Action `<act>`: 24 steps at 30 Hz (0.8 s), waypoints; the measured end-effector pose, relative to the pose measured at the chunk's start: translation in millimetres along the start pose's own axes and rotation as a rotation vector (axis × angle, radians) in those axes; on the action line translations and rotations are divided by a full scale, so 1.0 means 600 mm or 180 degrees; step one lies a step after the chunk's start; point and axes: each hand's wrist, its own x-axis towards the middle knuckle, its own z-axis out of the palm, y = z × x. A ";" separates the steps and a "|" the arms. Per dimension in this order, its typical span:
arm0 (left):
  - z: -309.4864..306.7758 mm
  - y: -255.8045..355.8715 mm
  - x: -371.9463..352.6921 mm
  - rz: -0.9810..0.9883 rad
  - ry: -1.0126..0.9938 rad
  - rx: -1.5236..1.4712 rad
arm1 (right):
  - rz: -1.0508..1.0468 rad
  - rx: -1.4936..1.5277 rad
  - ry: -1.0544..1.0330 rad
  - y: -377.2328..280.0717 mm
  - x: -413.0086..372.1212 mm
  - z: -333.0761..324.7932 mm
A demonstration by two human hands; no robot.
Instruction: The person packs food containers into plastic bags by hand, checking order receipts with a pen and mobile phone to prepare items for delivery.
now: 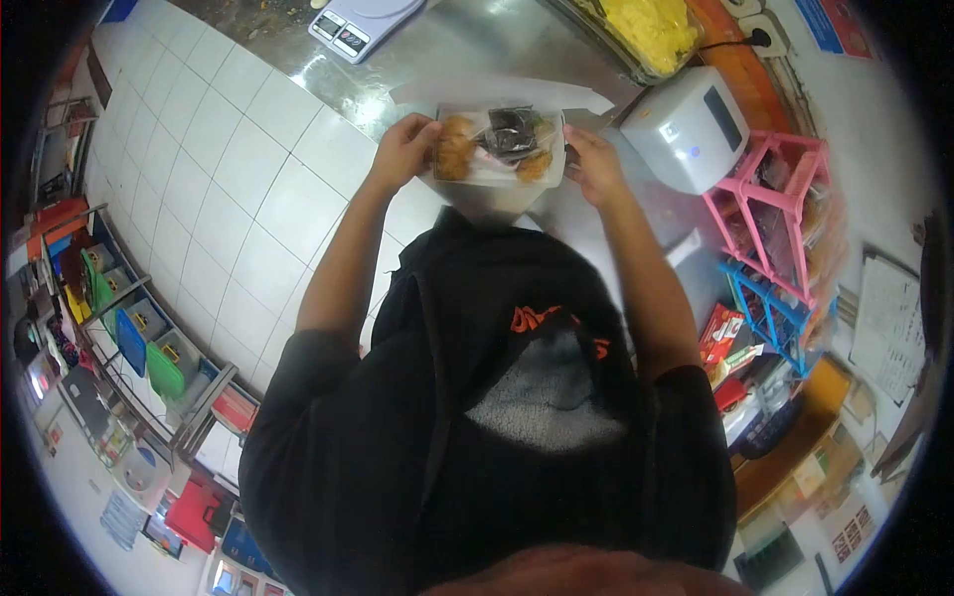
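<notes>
Both hands on the food box (497, 149): left hand (402, 149) grasping one end, right hand (594, 164) gripping the other, above the steel desk (447, 50)

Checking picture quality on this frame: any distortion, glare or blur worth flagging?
Head view: strong fisheye, with black corners and bent lines in the white tiles; bright glare on the steel counter beside the food box; the left hand and right hand gripping the box look slightly soft; things near the rim, such as the pink rack, are smeared.
</notes>
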 end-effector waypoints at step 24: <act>0.049 0.112 0.052 0.0798 -0.0055 -0.1170 | -0.2276 0.0529 0.0320 -0.031 0.042 0.082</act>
